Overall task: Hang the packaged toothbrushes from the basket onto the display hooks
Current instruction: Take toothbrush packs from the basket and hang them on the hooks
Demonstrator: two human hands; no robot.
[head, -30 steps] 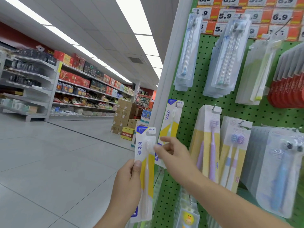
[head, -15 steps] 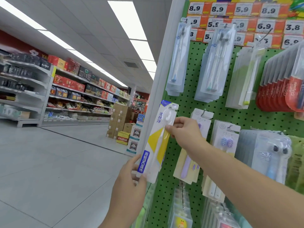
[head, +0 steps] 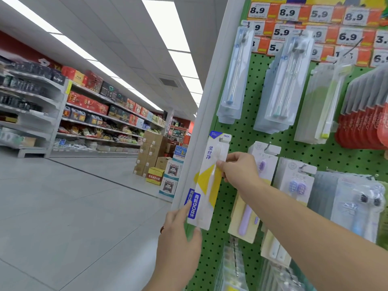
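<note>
Yellow-and-white toothbrush pack [head: 206,181] up against the left edge of the green pegboard [head: 247,131], top hole at a metal hook [head: 221,140], tilted with its foot swung away from the board. Right hand [head: 237,168] pinching the pack's right edge just below the brush head, thumb and fingers curled on it. Left hand [head: 178,232] gripping the bottom corner, thumb on the front, forefinger along the side. Lilac toothbrush pack [head: 252,198] just right on the pegboard, behind the right forearm
</note>
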